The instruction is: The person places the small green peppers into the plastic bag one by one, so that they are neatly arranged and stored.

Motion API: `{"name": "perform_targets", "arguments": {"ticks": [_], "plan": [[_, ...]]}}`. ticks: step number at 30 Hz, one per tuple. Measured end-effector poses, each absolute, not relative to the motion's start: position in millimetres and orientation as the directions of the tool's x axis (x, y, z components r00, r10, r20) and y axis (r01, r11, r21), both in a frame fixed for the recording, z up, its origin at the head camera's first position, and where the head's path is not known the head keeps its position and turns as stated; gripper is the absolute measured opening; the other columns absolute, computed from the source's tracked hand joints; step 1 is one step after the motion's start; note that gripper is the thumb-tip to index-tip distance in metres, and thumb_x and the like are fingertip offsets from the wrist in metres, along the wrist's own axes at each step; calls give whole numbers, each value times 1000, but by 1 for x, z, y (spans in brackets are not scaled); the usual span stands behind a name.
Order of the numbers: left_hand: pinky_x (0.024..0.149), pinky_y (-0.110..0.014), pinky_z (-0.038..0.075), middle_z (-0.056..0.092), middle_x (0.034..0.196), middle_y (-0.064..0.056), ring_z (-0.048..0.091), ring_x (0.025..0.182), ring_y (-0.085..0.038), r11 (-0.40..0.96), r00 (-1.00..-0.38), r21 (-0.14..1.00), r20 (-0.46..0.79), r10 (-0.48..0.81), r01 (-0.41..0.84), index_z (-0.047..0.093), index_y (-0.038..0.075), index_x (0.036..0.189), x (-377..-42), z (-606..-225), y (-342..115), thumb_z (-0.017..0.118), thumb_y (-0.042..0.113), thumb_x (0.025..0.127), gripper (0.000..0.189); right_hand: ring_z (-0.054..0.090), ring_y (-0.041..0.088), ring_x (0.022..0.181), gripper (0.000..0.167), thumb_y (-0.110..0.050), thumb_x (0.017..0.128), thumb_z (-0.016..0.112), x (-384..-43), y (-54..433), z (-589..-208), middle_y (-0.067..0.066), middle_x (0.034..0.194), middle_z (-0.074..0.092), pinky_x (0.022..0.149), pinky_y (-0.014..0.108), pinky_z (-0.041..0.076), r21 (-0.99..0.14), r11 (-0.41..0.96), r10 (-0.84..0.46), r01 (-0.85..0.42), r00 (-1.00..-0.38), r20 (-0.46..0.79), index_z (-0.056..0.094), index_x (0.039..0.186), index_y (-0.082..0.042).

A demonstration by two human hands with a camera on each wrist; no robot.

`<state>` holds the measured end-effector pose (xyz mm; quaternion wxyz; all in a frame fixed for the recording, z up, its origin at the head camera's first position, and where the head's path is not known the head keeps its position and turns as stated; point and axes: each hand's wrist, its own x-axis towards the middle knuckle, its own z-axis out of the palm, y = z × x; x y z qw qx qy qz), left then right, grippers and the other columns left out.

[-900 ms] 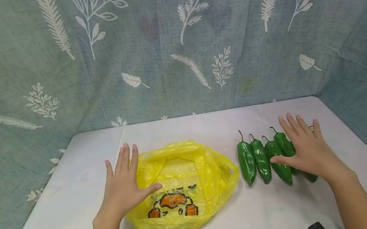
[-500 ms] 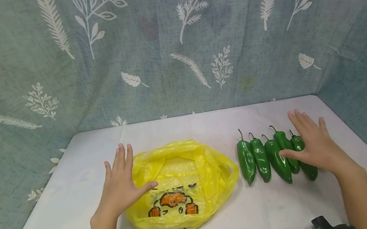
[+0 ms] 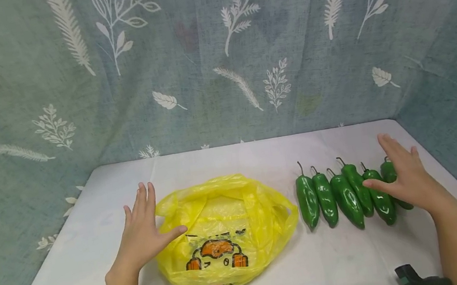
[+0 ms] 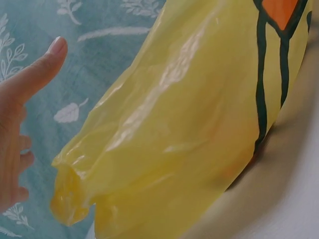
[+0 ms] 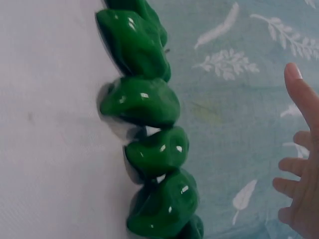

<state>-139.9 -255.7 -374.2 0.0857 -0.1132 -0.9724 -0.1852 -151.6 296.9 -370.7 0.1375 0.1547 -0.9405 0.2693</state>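
A yellow plastic bag (image 3: 263,235) with a printed cartoon face lies on the left half of the white table, its mouth gaping toward the back. My left hand (image 3: 140,235) hovers at the bag's left side, fingers spread and thumb over its edge in the head view. Several glossy green peppers (image 3: 346,199) lie in a row to the right of the bag, stems pointing away. Beside the rightmost pepper (image 3: 388,171) my right hand (image 3: 411,182) is held with fingers extended, overlapping it in the head view. Both hands hold nothing; the left wrist view shows the bag (image 4: 164,124) close up.
The white tabletop (image 3: 287,280) ends at a blue-green leaf-print cloth (image 3: 200,68) behind and at both sides. Dark wrist-camera parts (image 3: 419,279) show near the front edge by the forearms.
My left hand has drifted left, off more of the bag. My right hand has moved right, uncovering more of the peppers. The bag and peppers have stayed put.
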Motion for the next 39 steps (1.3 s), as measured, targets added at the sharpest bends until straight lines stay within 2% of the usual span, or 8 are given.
{"name": "perform_targets", "arguments": {"ticks": [7, 13, 16, 22, 25, 28, 33, 39], "plan": [[110, -63, -6, -17, 157, -11, -5, 145, -37, 877, -963, 412, 202, 177, 247, -12, 13, 151, -140, -375, -261, 70, 55, 76, 118, 3, 47, 141, 102, -35, 82, 72, -152, 312, -373, 29, 154, 7, 107, 61, -19, -534, 770, -164, -349, -917, 363, 4, 152, -5], [107, -69, 3, -19, 157, -6, -4, 140, -49, 818, -978, 538, 146, 149, 205, -16, 21, 150, -140, -378, -265, 73, 44, 78, 117, -13, 55, 135, 96, -30, 84, 70, -147, 321, -376, 23, 156, 3, 97, 76, -8, -640, 730, -49, -240, -952, 301, 4, 153, -16], [104, -73, 5, -19, 157, -5, -6, 137, -55, 792, -982, 581, 124, 143, 189, -16, 24, 149, -141, -381, -266, 74, 41, 78, 116, -12, 57, 134, 94, -33, 86, 68, -148, 323, -379, 21, 157, 3, 94, 80, -1, -656, 733, 4, -180, -963, 269, 3, 153, -21], [96, -78, 13, -16, 158, -7, -2, 140, -49, 780, -991, 611, 71, 116, 135, -17, 28, 149, -145, -389, -267, 73, 40, 79, 114, 6, 51, 139, 90, -32, 88, 65, -149, 330, -391, 23, 156, 8, 99, 77, 9, -709, 694, 80, -123, -966, 246, 4, 153, -23], [96, -78, 15, -14, 158, -11, 1, 142, -47, 773, -994, 625, 39, 106, 107, -17, 27, 149, -147, -393, -269, 71, 41, 81, 112, 4, 46, 142, 87, -30, 90, 64, -151, 338, -402, 19, 157, 7, 100, 76, 5, -756, 645, 92, -113, -970, 223, 4, 153, -27], [97, -77, 16, -8, 158, -17, 4, 140, -50, 739, -993, 667, 13, 117, 96, -15, 28, 150, -149, -398, -272, 70, 38, 82, 109, 2, 39, 144, 85, -32, 91, 63, -157, 353, -420, 12, 159, 6, 101, 75, 5, -777, 622, 104, -93, -974, 200, 3, 151, -35], [97, -77, 18, 5, 154, -23, 11, 137, -53, 662, -986, 737, 40, 159, 136, -6, 28, 152, -152, -412, -278, 72, 29, 82, 105, 0, 32, 145, 83, -37, 91, 62, -164, 372, -444, 4, 159, 4, 104, 72, 4, -791, 609, 137, -54, -975, 173, 2, 148, -44], [99, -75, 18, 18, 152, -16, 19, 137, -46, 627, -980, 755, 108, 170, 192, 20, 28, 151, -153, -431, -285, 77, 26, 77, 93, -2, 41, 143, 81, -32, 94, 57, -155, 362, -439, 20, 157, 3, 108, 66, 1, -840, 541, 122, -44, -984, 130, 1, 152, -28]]}}
